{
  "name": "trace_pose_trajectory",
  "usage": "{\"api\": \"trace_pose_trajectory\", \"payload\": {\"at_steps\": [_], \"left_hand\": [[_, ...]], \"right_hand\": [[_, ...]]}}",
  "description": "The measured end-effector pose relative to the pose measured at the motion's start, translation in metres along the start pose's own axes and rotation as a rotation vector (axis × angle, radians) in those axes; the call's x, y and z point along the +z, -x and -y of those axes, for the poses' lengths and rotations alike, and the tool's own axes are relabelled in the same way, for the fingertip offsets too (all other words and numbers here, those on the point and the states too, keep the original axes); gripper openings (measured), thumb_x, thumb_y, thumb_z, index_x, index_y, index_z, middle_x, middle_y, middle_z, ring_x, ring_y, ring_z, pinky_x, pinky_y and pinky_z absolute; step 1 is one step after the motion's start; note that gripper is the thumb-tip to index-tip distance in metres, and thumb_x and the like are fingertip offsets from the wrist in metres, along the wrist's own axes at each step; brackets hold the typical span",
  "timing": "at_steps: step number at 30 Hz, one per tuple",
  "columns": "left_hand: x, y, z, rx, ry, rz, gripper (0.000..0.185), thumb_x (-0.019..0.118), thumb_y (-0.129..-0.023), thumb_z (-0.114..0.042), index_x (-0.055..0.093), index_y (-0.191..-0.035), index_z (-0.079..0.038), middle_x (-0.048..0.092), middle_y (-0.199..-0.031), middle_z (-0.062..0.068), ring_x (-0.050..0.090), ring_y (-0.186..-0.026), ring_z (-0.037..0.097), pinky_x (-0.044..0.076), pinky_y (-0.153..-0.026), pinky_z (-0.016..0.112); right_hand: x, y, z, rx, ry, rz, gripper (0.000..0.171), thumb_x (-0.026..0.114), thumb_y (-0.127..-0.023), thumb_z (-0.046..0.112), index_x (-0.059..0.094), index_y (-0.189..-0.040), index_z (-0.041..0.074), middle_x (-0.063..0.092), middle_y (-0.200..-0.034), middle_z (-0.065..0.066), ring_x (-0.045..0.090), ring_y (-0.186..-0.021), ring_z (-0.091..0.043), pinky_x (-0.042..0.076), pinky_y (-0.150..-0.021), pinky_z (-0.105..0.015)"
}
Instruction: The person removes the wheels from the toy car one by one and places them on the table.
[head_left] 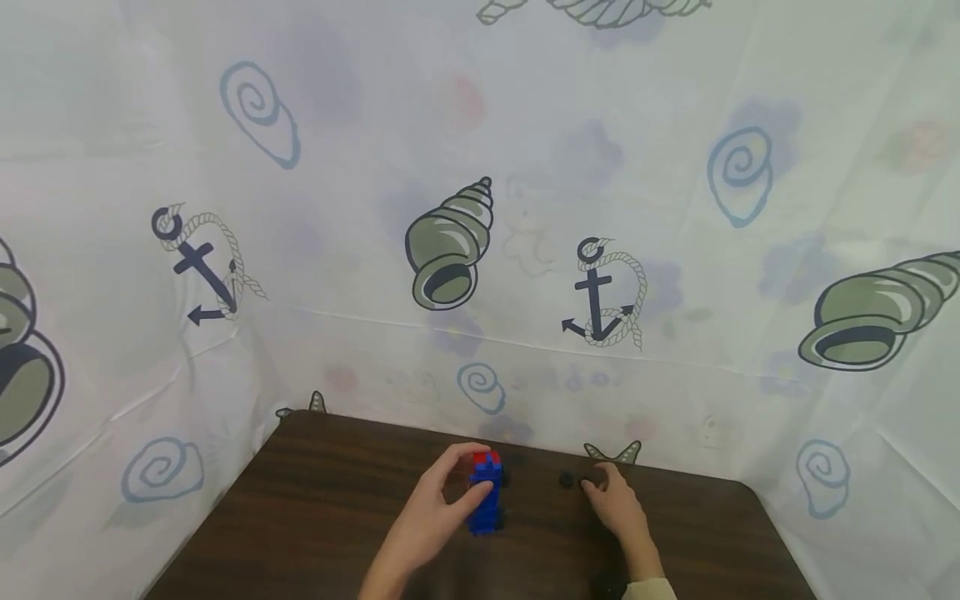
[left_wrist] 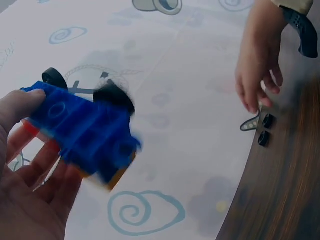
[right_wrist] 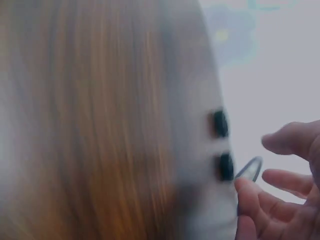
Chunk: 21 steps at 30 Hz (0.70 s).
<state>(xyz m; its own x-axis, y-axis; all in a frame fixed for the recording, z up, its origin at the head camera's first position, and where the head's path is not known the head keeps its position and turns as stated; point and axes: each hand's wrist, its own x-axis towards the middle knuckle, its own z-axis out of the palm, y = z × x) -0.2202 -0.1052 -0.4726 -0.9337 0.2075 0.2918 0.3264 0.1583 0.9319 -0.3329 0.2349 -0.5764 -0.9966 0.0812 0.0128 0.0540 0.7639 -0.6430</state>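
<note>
My left hand [head_left: 427,512] grips a blue toy car [head_left: 484,508] between thumb and fingers, raised above the table. In the left wrist view the blue underside of the toy car [left_wrist: 85,122] faces the camera. Two black wheels show along one long side, one of them a blurred wheel [left_wrist: 115,97]; red and yellow parts peek out beneath. On the right, my right hand [head_left: 618,504] reaches down with fingers spread and bent, its fingertips close to two loose black wheels [left_wrist: 268,121] on the table. Nothing shows between its thumb [right_wrist: 282,140] and fingers.
A dark brown wooden table [head_left: 315,492] lies below both hands. White cloth [head_left: 337,250] printed with shells and anchors hangs behind it and at both sides. A black band [left_wrist: 302,32] sits around the right wrist.
</note>
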Motion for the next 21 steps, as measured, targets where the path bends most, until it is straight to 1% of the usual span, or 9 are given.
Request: {"api": "trace_pose_trajectory", "payload": {"at_steps": [2,5,7,9,11,13,15,18,21], "left_hand": [[0.001,-0.001,0.000,0.000,0.016,0.010,0.040,0.074,-0.105,-0.031,0.060,-0.142,-0.033,0.069,-0.128,-0.003,0.065,-0.115,0.018,0.055,-0.097,0.029],[0.004,-0.002,0.001,-0.002,0.023,0.031,0.038,0.070,-0.107,-0.033,0.059,-0.143,-0.031,0.068,-0.130,0.002,0.065,-0.115,0.020,0.056,-0.095,0.027],[0.006,-0.001,0.002,-0.002,0.016,0.040,0.038,0.069,-0.108,-0.034,0.059,-0.144,-0.030,0.067,-0.132,0.003,0.065,-0.117,0.020,0.056,-0.095,0.026],[0.009,-0.001,0.002,0.004,0.009,0.045,0.038,0.068,-0.108,-0.035,0.059,-0.144,-0.030,0.067,-0.134,0.004,0.066,-0.118,0.019,0.057,-0.095,0.027],[0.012,0.000,0.003,0.017,0.001,0.050,0.037,0.068,-0.108,-0.034,0.060,-0.144,-0.030,0.068,-0.133,0.003,0.067,-0.116,0.018,0.058,-0.094,0.028],[0.014,0.000,0.002,0.037,-0.002,0.059,0.036,0.068,-0.108,-0.033,0.060,-0.144,-0.030,0.070,-0.130,0.003,0.068,-0.113,0.016,0.058,-0.093,0.029],[0.017,0.000,0.002,0.051,-0.006,0.070,0.036,0.068,-0.108,-0.032,0.061,-0.144,-0.030,0.071,-0.128,0.002,0.068,-0.109,0.014,0.058,-0.092,0.029],[0.020,-0.001,0.003,0.064,-0.018,0.077,0.037,0.068,-0.108,-0.032,0.062,-0.144,-0.028,0.071,-0.125,0.000,0.068,-0.104,0.012,0.058,-0.089,0.027],[0.022,-0.002,0.005,0.061,-0.026,0.070,0.038,0.068,-0.108,-0.032,0.062,-0.145,-0.026,0.069,-0.126,-0.002,0.068,-0.103,0.012,0.058,-0.088,0.027]], "right_hand": [[0.002,0.011,0.011,-0.002,-0.040,-0.030,0.052,0.065,-0.107,0.036,0.055,-0.148,0.005,0.074,-0.107,-0.010,0.068,-0.085,-0.022,0.051,-0.067,-0.043],[0.007,0.027,0.036,-0.057,-0.178,-0.062,0.047,0.054,-0.113,0.042,0.059,-0.144,0.006,0.074,-0.106,-0.011,0.066,-0.081,-0.020,0.051,-0.067,-0.038],[0.011,0.039,0.059,-0.103,-0.286,-0.081,0.049,0.045,-0.116,0.047,0.065,-0.134,0.007,0.073,-0.100,-0.009,0.063,-0.074,-0.018,0.051,-0.066,-0.035],[0.013,0.051,0.082,-0.155,-0.390,-0.103,0.054,0.036,-0.117,0.050,0.069,-0.121,0.008,0.069,-0.092,-0.008,0.059,-0.067,-0.017,0.050,-0.063,-0.032],[0.015,0.065,0.105,-0.215,-0.461,-0.134,0.053,0.033,-0.119,0.049,0.069,-0.107,0.011,0.065,-0.083,-0.004,0.055,-0.061,-0.013,0.048,-0.059,-0.030],[0.016,0.079,0.123,-0.300,-0.472,-0.176,0.048,0.032,-0.120,0.042,0.065,-0.096,0.016,0.060,-0.077,0.002,0.052,-0.060,-0.009,0.045,-0.056,-0.028],[0.017,0.090,0.137,-0.400,-0.446,-0.232,0.041,0.034,-0.120,0.029,0.061,-0.090,0.019,0.055,-0.072,0.008,0.048,-0.058,-0.005,0.040,-0.053,-0.027],[0.018,0.101,0.150,-0.538,-0.365,-0.309,0.034,0.039,-0.116,0.015,0.056,-0.087,0.023,0.045,-0.068,0.016,0.042,-0.058,0.002,0.034,-0.051,-0.023],[0.020,0.105,0.157,-0.619,-0.307,-0.356,0.030,0.047,-0.112,0.011,0.055,-0.086,0.023,0.038,-0.067,0.021,0.037,-0.055,0.005,0.031,-0.050,-0.019]]}}
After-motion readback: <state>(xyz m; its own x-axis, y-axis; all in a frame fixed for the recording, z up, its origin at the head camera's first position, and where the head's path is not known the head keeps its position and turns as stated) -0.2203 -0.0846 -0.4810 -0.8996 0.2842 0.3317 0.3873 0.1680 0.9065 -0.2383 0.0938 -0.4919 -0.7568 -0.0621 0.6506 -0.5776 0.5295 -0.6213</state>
